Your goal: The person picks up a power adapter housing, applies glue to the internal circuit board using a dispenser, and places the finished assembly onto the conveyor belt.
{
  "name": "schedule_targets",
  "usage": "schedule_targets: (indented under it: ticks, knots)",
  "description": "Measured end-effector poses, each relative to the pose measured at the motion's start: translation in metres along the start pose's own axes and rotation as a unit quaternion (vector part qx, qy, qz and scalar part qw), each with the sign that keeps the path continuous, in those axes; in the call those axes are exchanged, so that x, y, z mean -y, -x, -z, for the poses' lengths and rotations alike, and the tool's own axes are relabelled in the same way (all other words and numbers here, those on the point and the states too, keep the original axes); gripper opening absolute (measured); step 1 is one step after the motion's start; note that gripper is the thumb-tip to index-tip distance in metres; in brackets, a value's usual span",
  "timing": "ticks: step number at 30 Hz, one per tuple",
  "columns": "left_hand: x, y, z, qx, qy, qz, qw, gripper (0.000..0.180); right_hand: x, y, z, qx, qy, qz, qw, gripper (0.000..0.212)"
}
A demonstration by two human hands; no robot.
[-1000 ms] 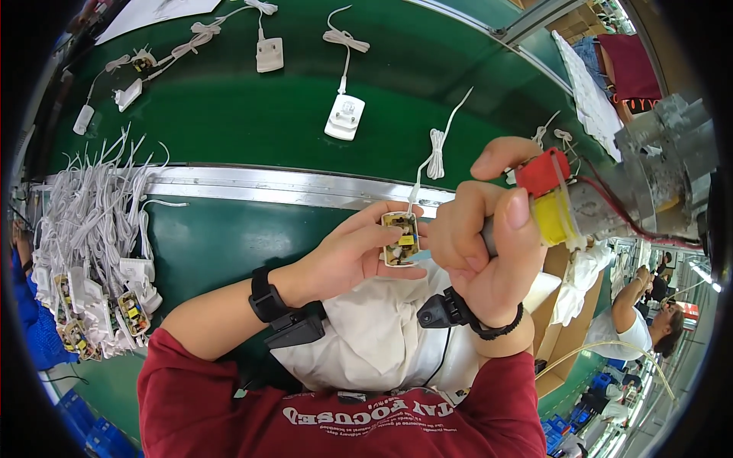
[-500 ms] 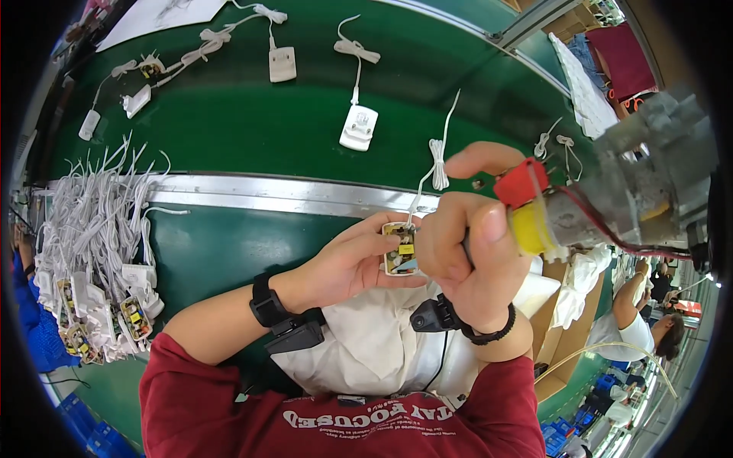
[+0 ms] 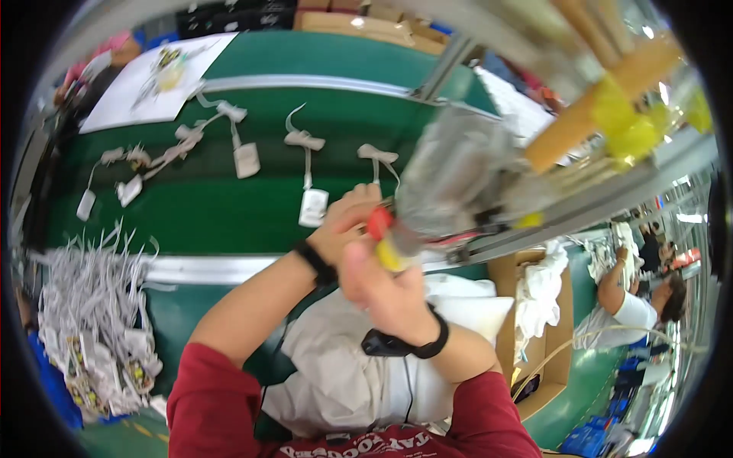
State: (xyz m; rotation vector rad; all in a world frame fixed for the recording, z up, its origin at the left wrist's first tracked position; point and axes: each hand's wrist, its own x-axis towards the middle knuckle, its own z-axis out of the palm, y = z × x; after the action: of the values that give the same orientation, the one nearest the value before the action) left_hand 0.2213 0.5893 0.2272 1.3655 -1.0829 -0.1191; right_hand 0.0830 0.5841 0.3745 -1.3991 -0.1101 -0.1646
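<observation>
My left hand [image 3: 351, 217] reaches over the green belt with its fingers curled. The thin cable of a bundled white cord [image 3: 377, 154] runs down into it, and the open-cased charger at that cord's end is hidden by the hand. My right hand [image 3: 389, 294] is nearer me, just below a hanging tool [image 3: 450, 179] wrapped in clear plastic, with a red switch [image 3: 379, 223] and a yellow part. Its thumb points up beside the yellow part; its other fingers are hidden and blurred, so a grip cannot be made out. A white charger [image 3: 313, 208] lies left of my left hand.
More corded chargers [image 3: 246, 160] lie farther left on the belt. A heap of white cords with open circuit boards [image 3: 99, 328] is at the left. A metal rail [image 3: 206, 267] edges the belt. At the right stands a cardboard box [image 3: 550, 336] with white cloth; a person [image 3: 630, 305] is beyond.
My left hand has moved forward from in front of me onto the belt with the charger and its cord. My right hand and the tool appear farther left; the view has shifted.
</observation>
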Motion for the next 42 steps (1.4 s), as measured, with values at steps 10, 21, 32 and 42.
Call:
schedule_targets:
  ticks: [10,21,32,42]
  knots:
    - [-0.068,0.038,0.093,0.025,-0.377,0.215,0.901,0.035,0.012,-0.011,0.003,0.021,-0.024,0.013,0.999,0.018]
    - [-0.141,0.117,0.029,-0.047,0.405,0.426,0.808,0.040,0.012,-0.018,0.001,-0.009,-0.022,-0.010,1.000,0.018]
    - [-0.137,0.130,0.041,0.004,0.420,0.344,0.840,0.043,0.003,-0.032,-0.025,-0.015,0.000,0.035,0.999,0.025]
    - [-0.143,0.141,0.050,0.018,0.435,0.357,0.826,0.041,-0.008,-0.025,-0.040,-0.024,0.025,0.029,0.999,0.028]
